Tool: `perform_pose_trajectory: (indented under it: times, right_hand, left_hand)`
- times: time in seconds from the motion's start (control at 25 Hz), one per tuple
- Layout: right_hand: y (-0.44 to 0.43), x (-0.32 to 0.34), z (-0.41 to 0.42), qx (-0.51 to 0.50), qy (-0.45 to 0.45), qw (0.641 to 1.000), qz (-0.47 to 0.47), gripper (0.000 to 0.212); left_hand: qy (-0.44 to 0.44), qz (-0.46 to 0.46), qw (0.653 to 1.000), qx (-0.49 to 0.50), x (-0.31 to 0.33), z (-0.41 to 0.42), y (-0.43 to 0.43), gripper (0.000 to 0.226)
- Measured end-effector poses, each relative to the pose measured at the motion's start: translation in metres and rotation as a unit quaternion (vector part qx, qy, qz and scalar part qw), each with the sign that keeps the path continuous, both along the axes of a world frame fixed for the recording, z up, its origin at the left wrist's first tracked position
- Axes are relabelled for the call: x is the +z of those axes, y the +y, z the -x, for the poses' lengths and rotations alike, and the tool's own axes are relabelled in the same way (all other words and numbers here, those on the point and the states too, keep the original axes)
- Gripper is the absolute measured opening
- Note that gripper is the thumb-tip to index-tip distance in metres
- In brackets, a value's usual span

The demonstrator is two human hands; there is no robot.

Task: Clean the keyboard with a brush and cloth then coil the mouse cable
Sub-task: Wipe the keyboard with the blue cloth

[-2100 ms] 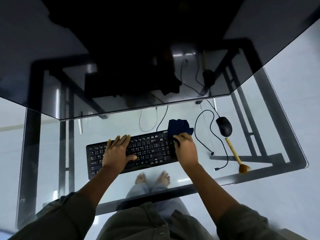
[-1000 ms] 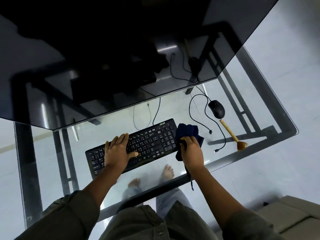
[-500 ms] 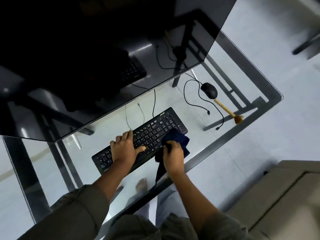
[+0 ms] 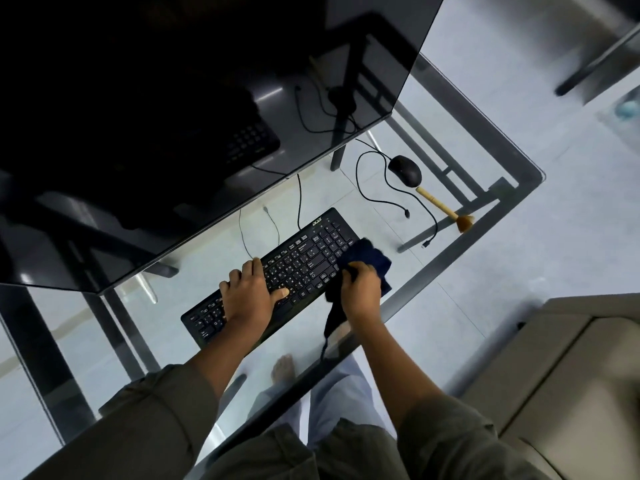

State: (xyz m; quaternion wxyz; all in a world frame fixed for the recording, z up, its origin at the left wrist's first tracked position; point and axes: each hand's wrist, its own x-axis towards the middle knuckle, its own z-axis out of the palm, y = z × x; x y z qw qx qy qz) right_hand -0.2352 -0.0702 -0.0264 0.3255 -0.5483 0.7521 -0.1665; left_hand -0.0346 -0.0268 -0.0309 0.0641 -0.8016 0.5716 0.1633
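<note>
A black keyboard lies slanted on the glass table. My left hand rests flat on its left half, fingers spread. At the keyboard's near right edge, my right hand grips a dark blue cloth, and a strip of the cloth hangs down below the hand. A black mouse sits farther back to the right, its cable trailing loose over the glass. Beside the mouse lies a wooden-handled brush.
A large dark monitor fills the upper left and overhangs the keyboard. The glass table has a dark metal frame, with its right corner near the brush. A beige seat stands at lower right. My legs and a foot show under the glass.
The cloth in my right hand has gone from the keyboard's far right corner down its right side to the near right edge. My left hand stays on the keys. The view has tilted.
</note>
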Motion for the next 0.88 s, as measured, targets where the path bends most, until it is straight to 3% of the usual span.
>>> perform_pose_trajectory:
  times: [0.08, 0.24, 0.44, 0.72, 0.88]
  right_hand:
    - [-0.024, 0.004, 0.016, -0.031, 0.013, 0.999, 0.001, 0.025]
    - [-0.031, 0.005, 0.021, 0.039, 0.042, 0.998, 0.022, 0.024]
    - [-0.067, -0.001, 0.009, 0.019, 0.04, 0.999, 0.03, 0.026]
    - [-0.114, 0.001, -0.019, 0.086, 0.03, 0.995, 0.049, 0.024]
    - [-0.078, -0.001, -0.045, 0.295, 0.052, 0.95, 0.087, 0.022]
  left_hand:
    - [-0.001, 0.004, 1.0, 0.001, 0.0, 0.0, 0.0, 0.089]
    - [-0.001, 0.011, 1.0, -0.003, -0.001, 0.001, 0.001, 0.088]
    - [-0.002, 0.014, 1.0, 0.002, -0.004, 0.002, 0.0, 0.089]
    - [-0.012, 0.011, 1.0, 0.005, -0.006, 0.003, 0.0, 0.091]
    - [-0.011, 0.013, 1.0, 0.008, -0.005, 0.003, 0.0, 0.09]
